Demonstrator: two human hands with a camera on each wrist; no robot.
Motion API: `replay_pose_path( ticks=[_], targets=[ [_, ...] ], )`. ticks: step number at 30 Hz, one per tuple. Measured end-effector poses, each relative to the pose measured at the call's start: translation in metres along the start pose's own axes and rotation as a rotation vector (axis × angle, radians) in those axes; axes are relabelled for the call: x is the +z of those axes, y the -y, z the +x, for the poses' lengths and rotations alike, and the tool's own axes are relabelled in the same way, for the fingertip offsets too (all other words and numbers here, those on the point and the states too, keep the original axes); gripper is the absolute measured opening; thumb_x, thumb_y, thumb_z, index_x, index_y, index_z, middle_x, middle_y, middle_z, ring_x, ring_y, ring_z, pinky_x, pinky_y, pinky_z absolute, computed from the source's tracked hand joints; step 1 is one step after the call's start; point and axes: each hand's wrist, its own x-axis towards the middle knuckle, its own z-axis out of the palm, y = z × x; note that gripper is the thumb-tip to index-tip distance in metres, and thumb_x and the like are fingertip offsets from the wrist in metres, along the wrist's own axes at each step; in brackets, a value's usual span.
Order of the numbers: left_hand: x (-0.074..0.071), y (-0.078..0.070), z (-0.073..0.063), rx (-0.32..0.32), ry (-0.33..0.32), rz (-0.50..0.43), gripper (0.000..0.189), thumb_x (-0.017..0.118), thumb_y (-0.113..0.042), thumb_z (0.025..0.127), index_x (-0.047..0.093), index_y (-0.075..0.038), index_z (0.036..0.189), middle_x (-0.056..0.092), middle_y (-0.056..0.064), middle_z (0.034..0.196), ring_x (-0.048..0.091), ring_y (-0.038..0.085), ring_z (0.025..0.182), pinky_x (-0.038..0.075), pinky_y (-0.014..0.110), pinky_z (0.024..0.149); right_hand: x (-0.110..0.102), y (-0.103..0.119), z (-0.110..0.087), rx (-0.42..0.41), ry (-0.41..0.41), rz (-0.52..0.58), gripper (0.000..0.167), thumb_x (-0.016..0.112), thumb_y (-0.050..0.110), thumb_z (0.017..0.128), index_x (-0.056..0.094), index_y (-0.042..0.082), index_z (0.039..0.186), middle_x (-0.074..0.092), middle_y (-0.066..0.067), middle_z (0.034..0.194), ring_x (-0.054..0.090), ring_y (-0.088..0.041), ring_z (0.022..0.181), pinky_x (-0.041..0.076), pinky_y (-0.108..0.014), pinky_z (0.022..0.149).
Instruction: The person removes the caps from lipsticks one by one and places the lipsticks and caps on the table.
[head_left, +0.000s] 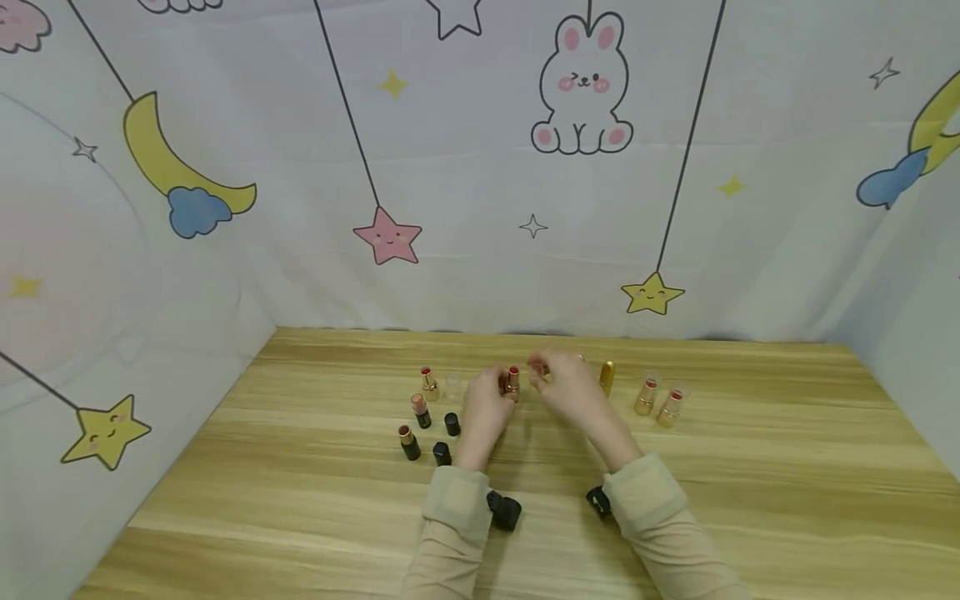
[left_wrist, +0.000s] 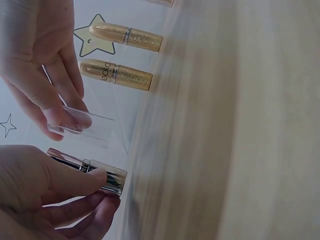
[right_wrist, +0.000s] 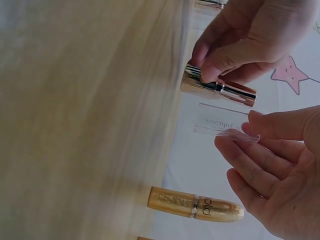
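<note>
My left hand (head_left: 483, 407) pinches a shiny rose-gold lipstick (head_left: 513, 385) upright between thumb and fingers, its red tip showing in the head view. Close by on the right, my right hand (head_left: 572, 390) holds a clear lipstick cap (right_wrist: 212, 119) by its closed end with thumb and fingertips. The cap is apart from the lipstick, and some lettering shows on it in the right wrist view. Beyond the right hand stands a gold glittery lipstick (head_left: 607, 377); the left wrist view shows two such gold tubes (left_wrist: 116, 75), both capped.
Uncapped lipsticks stand left of the hands: one gold-based (head_left: 431, 386), two black-based (head_left: 422, 412). Beside them are a clear cap (head_left: 452, 386) and two black caps (head_left: 452, 424). Two clear-capped lipsticks (head_left: 646, 397) stand at the right. A printed curtain (head_left: 480, 292) borders the wooden table (head_left: 750, 500).
</note>
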Motion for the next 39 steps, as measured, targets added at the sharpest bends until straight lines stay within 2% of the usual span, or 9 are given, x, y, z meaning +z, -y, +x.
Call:
replay_pose_path(
  ticks=[8, 19, 29, 39],
  targets=[
    [-0.0019, 0.0013, -0.0009, 0.003, 0.009, 0.009, 0.011, 0.063, 0.007, 0.079, 0.066, -0.001, 0.085, 0.065, 0.012, 0.078, 0.051, 0.018, 0.067, 0.042, 0.028, 0.061, 0.0061, 0.0010, -0.0009, 0.021, 0.026, -0.005, 0.023, 0.063, 0.011, 0.091, 0.068, 0.009, 0.113, 0.071, -0.007, 0.103, 0.065, -0.020, 0.089, 0.053, -0.033, 0.071],
    [-0.0032, 0.0040, -0.0008, 0.022, 0.012, 0.039, 0.012, 0.059, 0.010, 0.077, 0.063, 0.000, 0.083, 0.063, 0.013, 0.077, 0.050, 0.019, 0.067, 0.042, 0.030, 0.060, 0.0071, 0.0003, 0.0010, 0.030, 0.064, -0.027, 0.024, 0.064, 0.010, 0.090, 0.068, 0.007, 0.113, 0.070, -0.009, 0.104, 0.065, -0.023, 0.096, 0.054, -0.039, 0.080],
    [-0.0034, 0.0040, -0.0006, 0.017, 0.025, 0.046, 0.011, 0.061, 0.009, 0.077, 0.064, 0.000, 0.083, 0.064, 0.013, 0.080, 0.054, 0.020, 0.070, 0.046, 0.031, 0.065, 0.0080, 0.0000, 0.0008, 0.038, 0.077, -0.048, 0.022, 0.065, 0.010, 0.089, 0.068, 0.007, 0.111, 0.071, -0.010, 0.103, 0.066, -0.025, 0.096, 0.054, -0.040, 0.080],
    [-0.0027, 0.0048, 0.0002, 0.025, 0.024, 0.062, 0.011, 0.062, 0.009, 0.077, 0.064, 0.000, 0.084, 0.063, 0.013, 0.079, 0.052, 0.020, 0.069, 0.044, 0.031, 0.063, 0.0093, -0.0009, 0.0016, 0.018, 0.091, -0.055, 0.021, 0.065, 0.008, 0.088, 0.068, 0.005, 0.109, 0.070, -0.010, 0.100, 0.065, -0.024, 0.092, 0.054, -0.039, 0.079]
  ],
)
